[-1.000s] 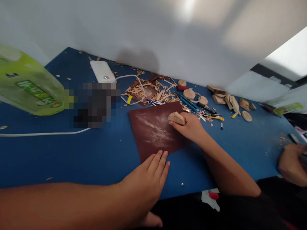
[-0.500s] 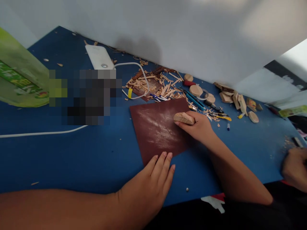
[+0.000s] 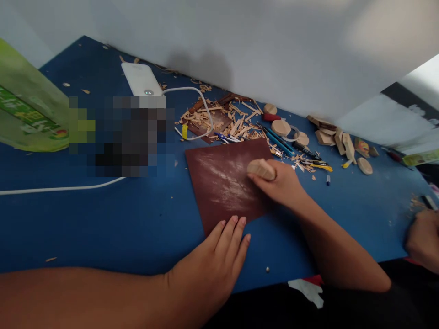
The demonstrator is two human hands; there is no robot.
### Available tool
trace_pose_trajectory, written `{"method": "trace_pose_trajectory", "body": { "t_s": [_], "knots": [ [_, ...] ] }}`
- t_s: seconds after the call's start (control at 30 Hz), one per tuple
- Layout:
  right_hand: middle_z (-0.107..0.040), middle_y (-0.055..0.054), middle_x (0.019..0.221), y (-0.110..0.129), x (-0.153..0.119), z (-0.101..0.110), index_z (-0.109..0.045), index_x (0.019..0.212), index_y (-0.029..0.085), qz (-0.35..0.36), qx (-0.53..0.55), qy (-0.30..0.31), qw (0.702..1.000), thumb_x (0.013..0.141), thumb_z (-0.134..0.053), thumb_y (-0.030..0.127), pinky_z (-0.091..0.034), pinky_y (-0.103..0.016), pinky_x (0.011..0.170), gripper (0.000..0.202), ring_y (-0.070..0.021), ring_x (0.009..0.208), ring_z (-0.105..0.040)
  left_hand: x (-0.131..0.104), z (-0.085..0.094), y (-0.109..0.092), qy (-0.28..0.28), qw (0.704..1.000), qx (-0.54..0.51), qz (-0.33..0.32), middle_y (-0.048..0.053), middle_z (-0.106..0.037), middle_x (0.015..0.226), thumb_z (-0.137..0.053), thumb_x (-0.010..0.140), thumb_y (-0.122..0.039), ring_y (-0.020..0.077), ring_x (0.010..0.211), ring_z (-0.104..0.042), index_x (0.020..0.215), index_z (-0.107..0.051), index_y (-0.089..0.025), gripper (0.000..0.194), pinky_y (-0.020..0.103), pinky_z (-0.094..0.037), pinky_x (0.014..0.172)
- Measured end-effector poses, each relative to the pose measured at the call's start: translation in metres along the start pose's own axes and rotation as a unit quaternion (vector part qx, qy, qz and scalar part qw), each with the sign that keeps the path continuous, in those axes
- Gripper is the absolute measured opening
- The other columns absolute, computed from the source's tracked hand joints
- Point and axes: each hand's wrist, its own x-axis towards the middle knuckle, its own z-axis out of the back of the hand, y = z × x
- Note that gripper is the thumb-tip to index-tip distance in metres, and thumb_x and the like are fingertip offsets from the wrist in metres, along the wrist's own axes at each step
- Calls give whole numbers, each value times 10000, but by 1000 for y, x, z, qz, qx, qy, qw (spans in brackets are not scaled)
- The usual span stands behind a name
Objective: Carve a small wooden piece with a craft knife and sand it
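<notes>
A dark red sheet of sandpaper point(image 3: 212, 183) lies on the blue table, streaked with pale wood dust across its middle. My left hand point(image 3: 219, 260) is flat, its fingertips pressing on the sheet's near edge. Over the sheet's right part, my right hand point(image 3: 283, 183) grips a rounded wooden block point(image 3: 261, 170) between thumb and fingers. The block's underside is hidden, so I cannot tell whether it touches the sandpaper.
Wood shavings point(image 3: 236, 123), pens point(image 3: 277, 139), a tape roll point(image 3: 293, 133) and wooden pieces point(image 3: 334, 137) lie along the wall. A white power bank point(image 3: 140, 77) with a cable and a green bag point(image 3: 30, 105) are at left. Another person's hand point(image 3: 423, 240) is at right.
My right hand has shifted and turned slightly with the wooden block, showing more of its face. My left hand stays in place on the sandpaper.
</notes>
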Motion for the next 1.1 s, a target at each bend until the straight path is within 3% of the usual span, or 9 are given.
{"method": "trace_pose_trajectory", "body": {
  "t_s": [0.1, 0.2, 0.27, 0.4, 0.57, 0.73, 0.9, 1.0, 1.1],
  "knots": [
    [-735, -23, 810, -4, 3, 1, -707, 854, 228, -36, -20, -42, 998, 915, -758, 447, -420, -319, 681, 233, -194, 717, -643, -1, 1, 1, 6, 1000, 0, -3, 200, -668, 1539, -548, 1033, -377, 370, 1415, -668, 1478, -683, -123, 530, 492, -440, 1164],
    [-713, -13, 790, 8, -4, -2, -668, 817, 233, 30, -5, 31, 999, 951, -729, 465, -409, -308, 673, 274, -177, 705, -629, -2, 1, 1, 5, 1000, -2, 0, 193, -682, 1527, -539, 1038, -368, 360, 1397, -682, 1474, -686, -124, 521, 489, -443, 1159],
    [-709, -9, 780, 13, -6, -2, -669, 824, 236, 39, -6, 53, 998, 958, -722, 474, -400, -305, 661, 278, -174, 696, -630, -2, 1, 1, 2, 1000, -3, 3, 194, -681, 1529, -534, 1037, -360, 355, 1394, -684, 1479, -680, -119, 524, 489, -438, 1162],
    [-733, -32, 792, 11, -1, 2, -697, 845, 231, -42, -66, -22, 997, 924, -735, 455, -391, -319, 652, 241, -201, 696, -646, -2, 1, 0, 7, 1000, -4, 5, 207, -658, 1555, -544, 1029, -366, 368, 1422, -659, 1499, -660, -110, 547, 505, -422, 1180],
    [-729, -33, 802, 20, -3, 1, -643, 815, 235, 35, -53, 51, 997, 954, -698, 440, -396, -319, 674, 254, -195, 720, -651, -1, 1, -1, 4, 1000, -3, 4, 213, -667, 1537, -535, 1034, -356, 373, 1404, -673, 1486, -673, -117, 530, 501, -431, 1166],
    [-726, -50, 782, 15, 3, 3, -658, 816, 231, -44, -115, -36, 992, 927, -710, 442, -359, -332, 641, 244, -208, 678, -619, -1, 0, -1, 15, 1000, -2, -4, 224, -644, 1561, -540, 1026, -365, 388, 1424, -656, 1516, -639, -100, 566, 514, -432, 1174],
    [-734, -41, 804, 20, 0, 0, -637, 811, 235, 27, -74, 39, 996, 961, -678, 455, -383, -322, 658, 270, -193, 705, -633, -2, 0, 0, 8, 1000, -4, 4, 223, -653, 1554, -553, 1015, -366, 380, 1414, -665, 1505, -646, -97, 566, 510, -438, 1169],
    [-722, -51, 774, 18, 3, 1, -650, 808, 233, -39, -111, -19, 993, 942, -691, 460, -353, -334, 628, 266, -203, 665, -609, -1, 2, 1, 24, 1000, -5, 1, 223, -633, 1575, -556, 1014, -361, 383, 1441, -642, 1530, -619, -92, 586, 511, -430, 1187],
    [-722, -59, 789, 21, 1, 1, -629, 796, 237, -7, -113, -7, 994, 946, -688, 446, -368, -343, 647, 264, -216, 700, -626, 0, 2, 1, 23, 1000, -7, -3, 220, -642, 1565, -541, 1017, -364, 382, 1427, -655, 1512, -640, -95, 572, 504, -442, 1174]
  ]
}}
